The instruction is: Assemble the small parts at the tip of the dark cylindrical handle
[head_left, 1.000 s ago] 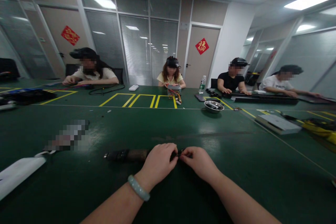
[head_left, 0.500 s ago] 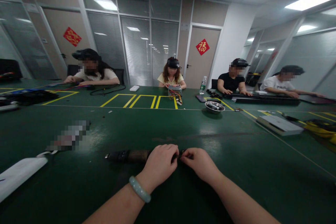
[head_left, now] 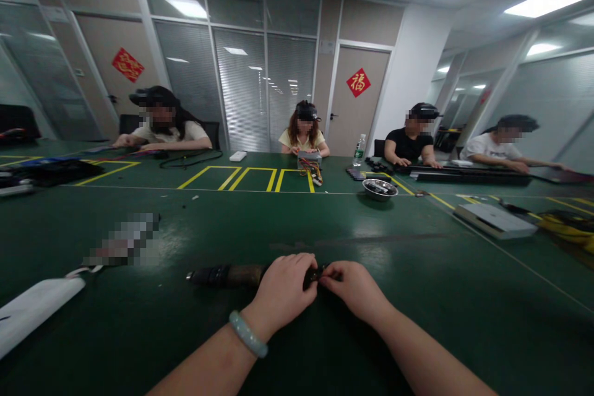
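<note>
A dark cylindrical tool lies sideways on the green table in front of me. It has a metal tip at its left end, a ribbed black section and a brownish middle; its exact kind is unclear. My left hand, with a pale green bangle on the wrist, is closed over its right part and hides much of it. Close by, my right hand pinches at the tool's dark right end with thumb and forefinger. Whatever small piece those fingertips hold is too small and dark to make out.
A white power-bank-like block and a blurred-out item lie on the left. Farther off stand a metal bowl with small parts, a bottle and a flat grey box. Several people sit working across the table.
My two hands have stayed in almost the same place. Slightly more of the dark end shows between my fingertips now. The tool has barely moved.
</note>
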Tool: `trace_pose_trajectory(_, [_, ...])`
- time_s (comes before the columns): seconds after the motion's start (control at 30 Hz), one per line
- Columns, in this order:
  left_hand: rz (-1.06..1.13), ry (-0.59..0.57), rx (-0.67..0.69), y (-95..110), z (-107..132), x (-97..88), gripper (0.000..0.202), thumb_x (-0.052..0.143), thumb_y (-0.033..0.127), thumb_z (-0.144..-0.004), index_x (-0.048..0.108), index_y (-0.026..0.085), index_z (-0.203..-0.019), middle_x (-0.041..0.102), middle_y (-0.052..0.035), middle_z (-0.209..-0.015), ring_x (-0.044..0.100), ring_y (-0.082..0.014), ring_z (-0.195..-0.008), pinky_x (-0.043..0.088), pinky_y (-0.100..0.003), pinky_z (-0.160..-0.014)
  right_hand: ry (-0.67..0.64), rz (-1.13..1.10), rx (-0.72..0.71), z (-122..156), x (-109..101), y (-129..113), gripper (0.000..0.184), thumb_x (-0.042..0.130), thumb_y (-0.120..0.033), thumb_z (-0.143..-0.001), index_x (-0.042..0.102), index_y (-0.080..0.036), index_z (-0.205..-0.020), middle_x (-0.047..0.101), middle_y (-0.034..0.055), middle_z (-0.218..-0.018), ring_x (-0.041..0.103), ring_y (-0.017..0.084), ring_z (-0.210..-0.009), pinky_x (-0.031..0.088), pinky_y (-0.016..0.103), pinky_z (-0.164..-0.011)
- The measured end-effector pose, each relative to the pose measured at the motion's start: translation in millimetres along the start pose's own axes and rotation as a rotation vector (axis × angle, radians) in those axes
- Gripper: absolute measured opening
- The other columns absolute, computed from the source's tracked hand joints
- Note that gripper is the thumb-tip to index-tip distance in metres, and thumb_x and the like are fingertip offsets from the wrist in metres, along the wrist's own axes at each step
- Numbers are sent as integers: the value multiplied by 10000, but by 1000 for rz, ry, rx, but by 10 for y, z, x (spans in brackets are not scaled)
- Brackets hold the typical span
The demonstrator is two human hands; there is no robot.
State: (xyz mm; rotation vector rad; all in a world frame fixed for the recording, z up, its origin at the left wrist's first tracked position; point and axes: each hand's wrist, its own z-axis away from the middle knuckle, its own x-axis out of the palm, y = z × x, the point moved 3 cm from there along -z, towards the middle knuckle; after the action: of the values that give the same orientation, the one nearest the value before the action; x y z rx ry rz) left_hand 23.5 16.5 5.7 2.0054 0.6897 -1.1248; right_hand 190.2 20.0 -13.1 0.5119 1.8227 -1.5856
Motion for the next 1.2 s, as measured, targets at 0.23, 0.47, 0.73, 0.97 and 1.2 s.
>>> trace_pose_trajectory(0.23, [-6,-31,25,-5,7,0,143,528,156,-798,576,234,-908,606,-1,-1142,561,-202,-1030,410,-376,-918,2,0,-13,0,-3,13,163,581,-311,-804,718,-223,-795,701,-8,-766,614,141,-695,393,230,-641])
trace_pose_trajectory(0.47, [7,-1,14,-27,2,30,151,539,181,-790,564,227,-932,618,-13,-1102,569,-211,-991,415,-383,-898,-3,2,0,9,-10,0,149,590,-310,-802,718,-234,-789,703,-13,-758,613,139,-679,396,230,-635])
trace_pose_trajectory(0.73, [3,-16,16,-22,6,16,167,532,135,-778,564,234,-908,616,4,-1106,562,-198,-1015,405,-368,-911,7,-21,17,9,-31,-22,145,591,-301,-796,715,-225,-797,705,-8,-772,622,143,-697,398,228,-632])
trace_pose_trajectory(0.97, [-1,10,3,-15,0,13,69,552,211,-803,560,219,-871,634,-17,-1026,580,-210,-948,426,-373,-862,14,-27,19,4,-36,-23,158,589,-310,-794,709,-207,-786,707,2,-765,623,147,-696,409,230,-655])
trace_pose_trajectory(1.2, [4,-3,22,-18,-4,13,57,556,233,-816,569,218,-870,633,-18,-1039,579,-212,-958,428,-383,-875,-2,-39,5,7,-25,-16,169,588,-315,-795,720,-211,-785,711,2,-769,627,148,-702,414,230,-662])
